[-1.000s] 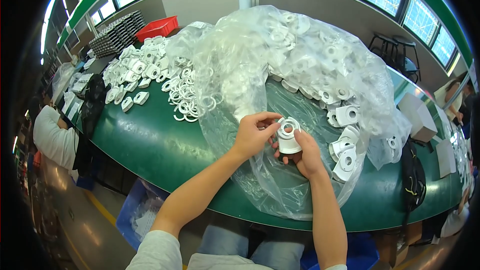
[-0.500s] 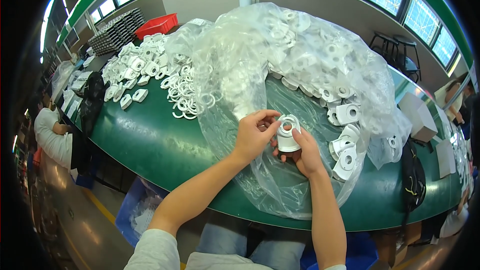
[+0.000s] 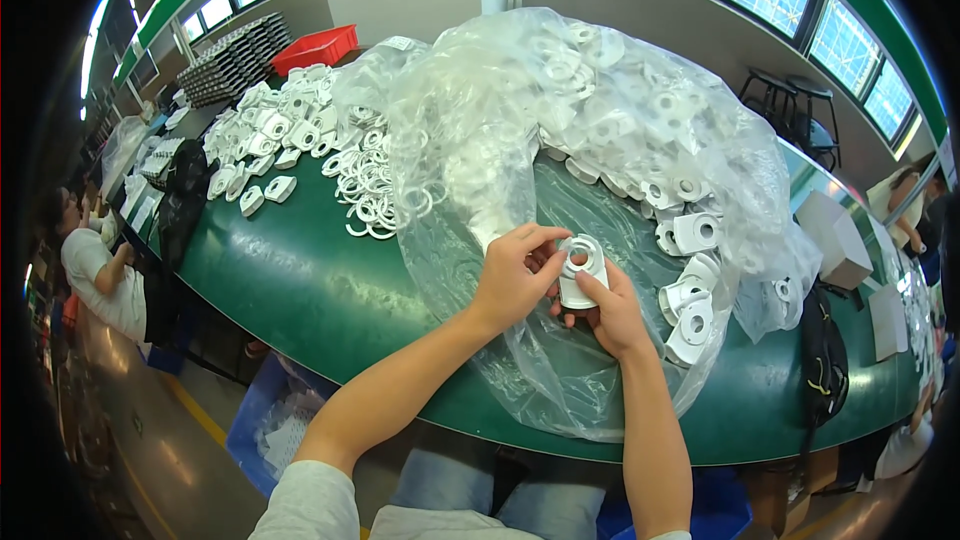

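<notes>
Over the plastic sheeting in front of me, a white plastic part (image 3: 573, 293) with a round hole is held up. My right hand (image 3: 615, 315) grips it from the right, thumb on its front and fingers behind. My left hand (image 3: 512, 280) is closed, its fingertips pinching at the upper left rim of the hole. Whether those fingertips hold a separate ring there, I cannot make out. Similar white parts (image 3: 690, 320) lie to the right of my hands. Many more fill a large clear plastic bag (image 3: 460, 90) beyond them.
Left of the bag lie a pile of loose white rings (image 3: 372, 185) and a heap of white parts (image 3: 280, 125) on the green table (image 3: 290, 260). A red bin (image 3: 315, 48) and stacked trays (image 3: 235, 60) stand behind. A blue bin (image 3: 250, 430) sits below the table edge. Another person (image 3: 105, 275) is at far left.
Both hands and the white part have shifted very slightly to the right, and the part is turned a little. My grip on it looks the same.
</notes>
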Motion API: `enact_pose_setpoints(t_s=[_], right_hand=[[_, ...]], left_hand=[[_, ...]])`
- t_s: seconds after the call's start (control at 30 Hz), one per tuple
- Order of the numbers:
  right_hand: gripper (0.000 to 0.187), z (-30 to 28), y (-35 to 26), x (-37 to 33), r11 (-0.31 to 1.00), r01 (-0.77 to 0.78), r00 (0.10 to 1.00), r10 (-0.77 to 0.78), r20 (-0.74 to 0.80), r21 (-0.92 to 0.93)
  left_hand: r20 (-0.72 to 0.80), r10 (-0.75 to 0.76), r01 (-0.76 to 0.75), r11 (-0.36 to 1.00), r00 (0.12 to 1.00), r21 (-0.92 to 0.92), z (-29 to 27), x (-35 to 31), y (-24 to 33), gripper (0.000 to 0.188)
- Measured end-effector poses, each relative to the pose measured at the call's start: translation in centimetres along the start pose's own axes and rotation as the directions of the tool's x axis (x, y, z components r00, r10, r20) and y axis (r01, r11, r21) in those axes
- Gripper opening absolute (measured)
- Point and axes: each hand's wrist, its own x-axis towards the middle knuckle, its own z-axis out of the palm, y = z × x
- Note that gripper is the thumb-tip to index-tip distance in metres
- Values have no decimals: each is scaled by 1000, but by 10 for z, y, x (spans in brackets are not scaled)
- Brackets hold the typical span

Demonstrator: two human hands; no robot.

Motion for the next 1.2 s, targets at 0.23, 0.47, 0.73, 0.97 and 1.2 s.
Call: enact_pose_setpoints(t_s=[0.23, 0.47, 0.73, 0.97, 1.2], right_hand=[[26, -2, 2, 2, 995, 49, 998, -46, 39, -87], [29, 1, -2, -1, 993, 35, 999, -34, 9, -109], [32, 2, -1, -1, 989, 34, 999, -29, 37, -145], [32, 2, 1, -1, 981, 79, 997, -75, 30, -179], [32, 5, -2, -1, 989, 70, 997, -65, 41, -133]], left_hand=[[25, -6, 6, 1000, 1000, 25, -3, 3, -3, 22], [47, -19, 14, 994, 999, 104, -7, 6, 3, 22], [22, 15, -17, 997, 1000, 81, -7, 7, 0, 19], [151, -217, 244, 952, 964, -187, -14, 11, -11, 17], [131, -191, 211, 963, 973, -167, -16, 11, -13, 14]])
